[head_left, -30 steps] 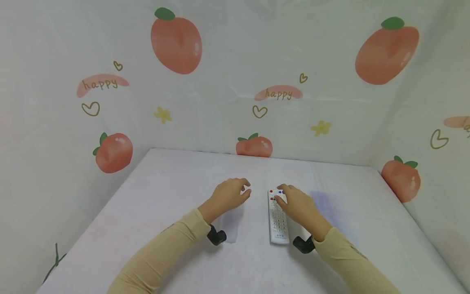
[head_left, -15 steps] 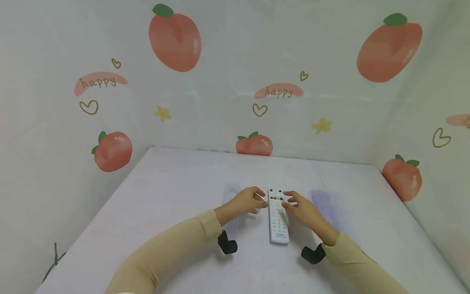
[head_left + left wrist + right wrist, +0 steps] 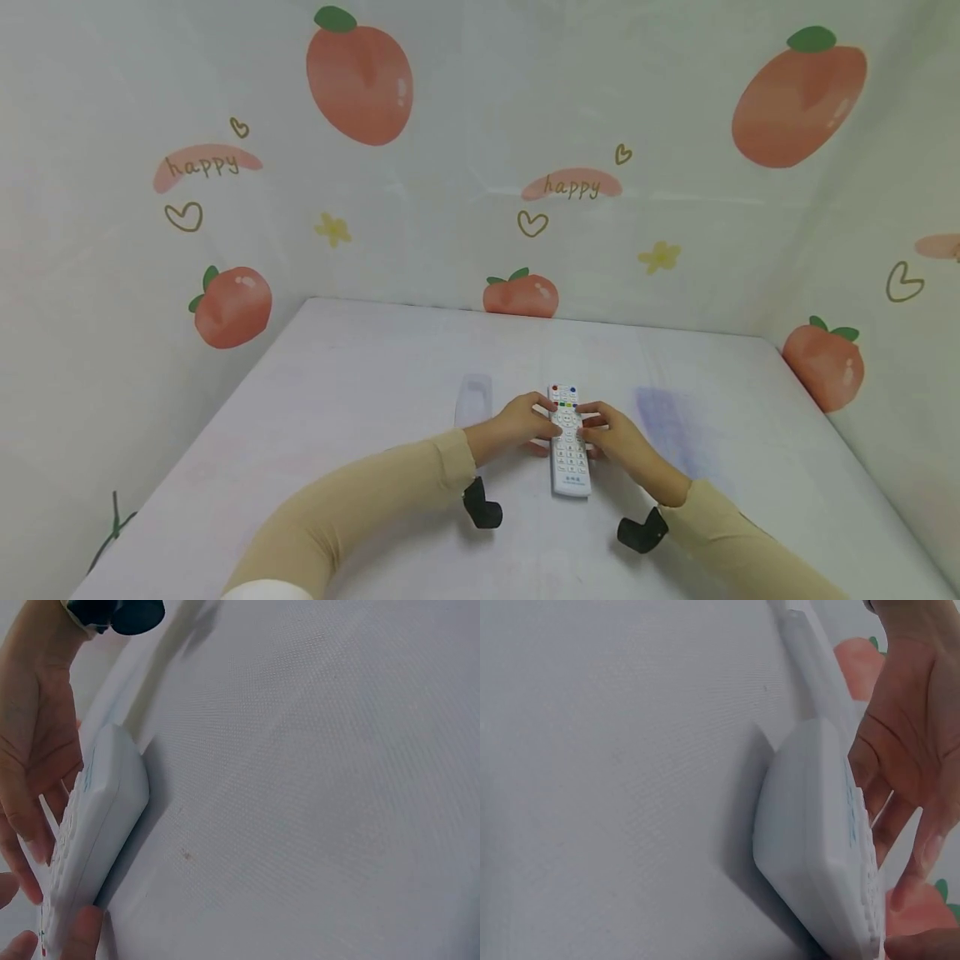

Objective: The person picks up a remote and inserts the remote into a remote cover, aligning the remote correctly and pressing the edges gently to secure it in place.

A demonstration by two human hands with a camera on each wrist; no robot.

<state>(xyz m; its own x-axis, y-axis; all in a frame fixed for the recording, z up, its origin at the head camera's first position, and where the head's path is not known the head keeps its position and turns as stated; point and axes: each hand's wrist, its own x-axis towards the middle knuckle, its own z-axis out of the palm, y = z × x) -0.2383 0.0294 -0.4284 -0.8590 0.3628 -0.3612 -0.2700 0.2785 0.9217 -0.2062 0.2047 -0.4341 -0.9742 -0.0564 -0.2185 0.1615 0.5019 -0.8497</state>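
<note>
A white remote control [image 3: 571, 467] lies face up near the table's middle, its long side running away from me. My left hand [image 3: 521, 421] is at its left edge, with the thumb and index fingertips at the rim. At the right edge my right hand [image 3: 615, 437] mirrors it, fingers loosely bent. In the left wrist view, a left fingertip touches the side of the remote control [image 3: 101, 810]; the right hand [image 3: 34, 735] is beyond. In the right wrist view the remote control [image 3: 810, 832] still rests on the surface, with the left hand [image 3: 911, 727] behind it.
A translucent, pale, long case-like thing [image 3: 474, 400] lies left of the remote, partly behind the left forearm. A bluish-purple patch [image 3: 667, 425] shows on the white tabletop [image 3: 375, 367] at the right. Fruit-printed cloth [image 3: 450, 167] stands along the back and sides.
My left hand has moved right and nearer to me, up to the remote's left edge. My right hand has drawn back from its top to the right edge. The remote has not moved.
</note>
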